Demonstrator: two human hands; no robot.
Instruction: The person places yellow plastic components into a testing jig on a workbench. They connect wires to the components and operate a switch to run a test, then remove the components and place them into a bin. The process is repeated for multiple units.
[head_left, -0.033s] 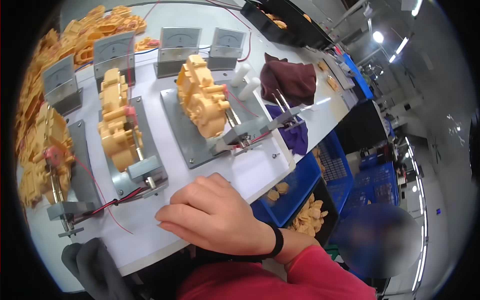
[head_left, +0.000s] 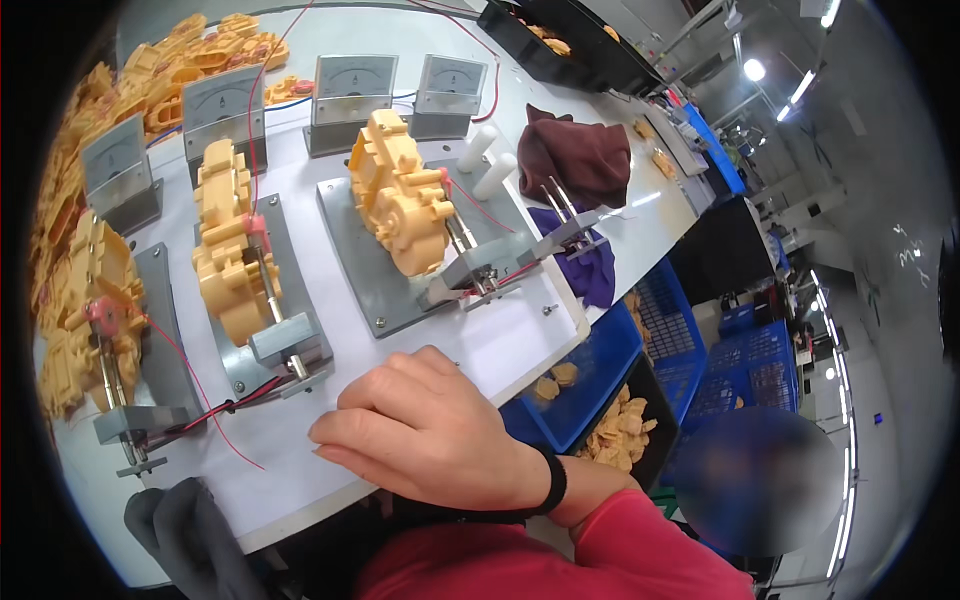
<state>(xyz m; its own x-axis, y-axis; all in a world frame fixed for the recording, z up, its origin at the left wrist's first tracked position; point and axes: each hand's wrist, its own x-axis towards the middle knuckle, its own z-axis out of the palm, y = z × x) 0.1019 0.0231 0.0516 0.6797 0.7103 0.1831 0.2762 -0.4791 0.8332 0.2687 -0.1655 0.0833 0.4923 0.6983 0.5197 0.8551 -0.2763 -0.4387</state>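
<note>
My right hand (head_left: 415, 430), with a black band at the wrist and a pink sleeve, rests at the near edge of the white board (head_left: 510, 355). Its fingers are curled together and closed; the palm side is hidden, so I cannot make out anything inside. Beyond it, a yellow plastic housing (head_left: 405, 205) sits on a grey metal test fixture (head_left: 345, 265) with paired pins. To the left, a second yellow housing (head_left: 225, 245) and a third yellow housing (head_left: 90, 300) sit on similar fixtures, pins at their pink parts. My left hand is not in view.
Several analog meters (head_left: 350, 85) stand behind the fixtures, before a heap of yellow parts (head_left: 190, 70). Brown cloth (head_left: 575, 160) and purple cloth (head_left: 590, 270) lie right. Blue crates (head_left: 590, 385) and a black bin (head_left: 655, 430) stand below. A dark grey fabric-like thing (head_left: 185, 530) is lower left.
</note>
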